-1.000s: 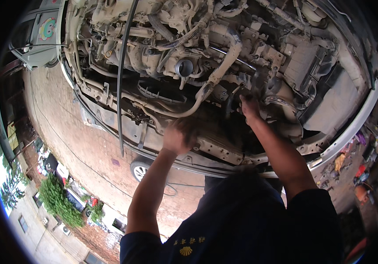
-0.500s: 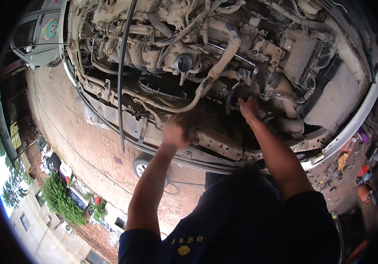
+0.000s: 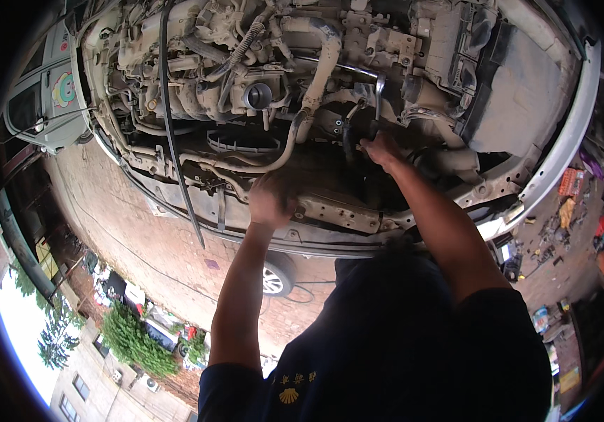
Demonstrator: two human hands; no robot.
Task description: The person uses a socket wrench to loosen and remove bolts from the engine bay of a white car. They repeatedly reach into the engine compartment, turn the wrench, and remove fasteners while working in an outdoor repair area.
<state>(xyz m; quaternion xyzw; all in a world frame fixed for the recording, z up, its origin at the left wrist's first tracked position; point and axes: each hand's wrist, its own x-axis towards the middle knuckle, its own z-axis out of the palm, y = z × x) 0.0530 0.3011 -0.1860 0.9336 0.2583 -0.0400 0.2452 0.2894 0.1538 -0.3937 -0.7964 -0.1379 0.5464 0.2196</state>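
Filling the upper view, a dust-coated beige metal engine bay [image 3: 203, 91] sits further left and higher than it did half a second ago. Below it, the person's dark navy short-sleeved shirt [image 3: 393, 323] covers the lower middle. At the upper left stands a boxy grey vehicle [image 3: 71, 125]. A black-tyred wheel with pale spokes [image 3: 274, 278], partly behind the left forearm in the earlier frame, now shows to that forearm's right.

The left hand [image 3: 272, 200] rests at the dusty perforated metal front rail [image 3: 344, 218], much as before; it is blurred, so one cannot tell whether its fingers clasp the edge. The right hand [image 3: 381, 150] is clenched around the lower end of a straight silver metal wrench [image 3: 380, 102] — smeared by motion earlier, crisper now. The wrench's upper end meets a slim silver metal bar [image 3: 351, 67], which passes behind a thick beige pipe [image 3: 326, 67].

As for markings, the vehicle bears a round multicoloured cartoon sticker [image 3: 64, 91]; the shirt carries a yellow fan-shaped emblem [image 3: 288, 396] and, above it, small yellow characters [image 3: 299, 378].
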